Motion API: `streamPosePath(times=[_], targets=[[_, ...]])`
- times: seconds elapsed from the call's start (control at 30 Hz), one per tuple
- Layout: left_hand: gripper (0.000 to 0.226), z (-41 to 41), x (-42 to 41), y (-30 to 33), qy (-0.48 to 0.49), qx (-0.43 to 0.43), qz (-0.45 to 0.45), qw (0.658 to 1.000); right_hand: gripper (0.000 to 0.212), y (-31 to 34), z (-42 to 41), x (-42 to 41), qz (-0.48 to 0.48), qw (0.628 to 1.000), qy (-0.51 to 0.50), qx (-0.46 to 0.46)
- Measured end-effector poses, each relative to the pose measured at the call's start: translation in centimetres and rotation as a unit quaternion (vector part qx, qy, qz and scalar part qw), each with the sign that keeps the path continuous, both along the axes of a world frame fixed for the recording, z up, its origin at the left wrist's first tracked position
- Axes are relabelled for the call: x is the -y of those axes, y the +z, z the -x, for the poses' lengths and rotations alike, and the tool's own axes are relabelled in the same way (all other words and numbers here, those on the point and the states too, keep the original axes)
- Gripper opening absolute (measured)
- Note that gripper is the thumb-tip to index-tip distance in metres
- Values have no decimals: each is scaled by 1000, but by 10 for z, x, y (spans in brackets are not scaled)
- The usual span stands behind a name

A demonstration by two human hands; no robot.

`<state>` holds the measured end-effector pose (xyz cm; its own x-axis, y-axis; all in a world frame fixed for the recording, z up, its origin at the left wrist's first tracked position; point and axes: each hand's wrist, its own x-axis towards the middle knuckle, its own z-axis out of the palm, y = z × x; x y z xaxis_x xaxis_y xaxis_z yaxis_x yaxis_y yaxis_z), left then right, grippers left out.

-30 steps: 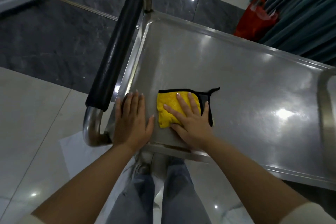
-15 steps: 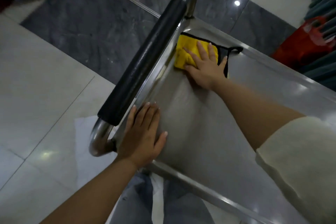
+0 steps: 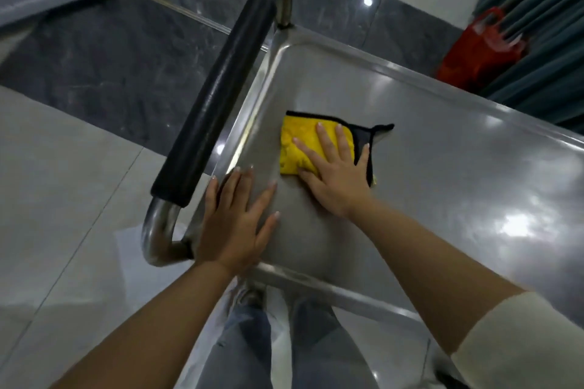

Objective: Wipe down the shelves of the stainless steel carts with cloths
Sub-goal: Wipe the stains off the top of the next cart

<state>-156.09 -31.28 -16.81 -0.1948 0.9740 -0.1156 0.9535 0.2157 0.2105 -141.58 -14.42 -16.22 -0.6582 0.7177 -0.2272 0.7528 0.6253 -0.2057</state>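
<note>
Stainless steel cart shelf (image 3: 442,167) fills the middle and right of the head view, a shallow tray with a raised rim and rounded corners, its brushed surface catching bright reflections of ceiling lights. Under it lies a glossy floor (image 3: 63,183) of pale tiles, with a band of dark marbled tile beyond the cart

On the shelf, near its left end, lies a yellow cloth (image 3: 300,145) with a black edge, folded, one black corner sticking out to the right. Lying flat on top of it, the right hand (image 3: 335,174) has its fingers spread and straight, palm pressing the cloth against the steel rather than pinching it. Closer to the person, the left hand (image 3: 234,224) rests palm down at the near left corner of the shelf, fingers spread and holding nothing, its fingertips reaching toward the rim

Just beside the left hand, a curved steel push handle (image 3: 218,95) with a black padded grip runs along the left end of the cart. Past the far rim, a red plastic bag (image 3: 480,57) sits on the floor against dark green pleated curtains (image 3: 537,25). Blue jeans (image 3: 284,350) show below the near rim, between the forearms
</note>
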Motion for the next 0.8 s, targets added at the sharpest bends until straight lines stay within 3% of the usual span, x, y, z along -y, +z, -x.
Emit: streamPosePath(times=[0.1,0.3,0.4,0.5,0.57,0.7,0.8], targets=[[58,-2,0,-1,-77,-48,11,996,55,3,-47,55,-10,1000,-14,7],[64,-4,0,-5,-133,-70,45,988,52,15,-171,122,38,996,-80,20],[76,-5,-2,-4,-146,-43,53,987,53,22,-235,127,73,980,-183,30],[67,-14,-1,-6,-119,-50,45,991,55,28,-283,129,115,936,-333,22],[62,-26,-1,-3,-109,-63,34,991,55,27,-286,129,112,908,-403,3],[79,-69,-9,6,-83,-75,91,990,57,19,-244,130,57,873,-483,25],[82,-124,-16,11,-117,-55,93,987,58,13,-234,132,45,884,-464,29]])
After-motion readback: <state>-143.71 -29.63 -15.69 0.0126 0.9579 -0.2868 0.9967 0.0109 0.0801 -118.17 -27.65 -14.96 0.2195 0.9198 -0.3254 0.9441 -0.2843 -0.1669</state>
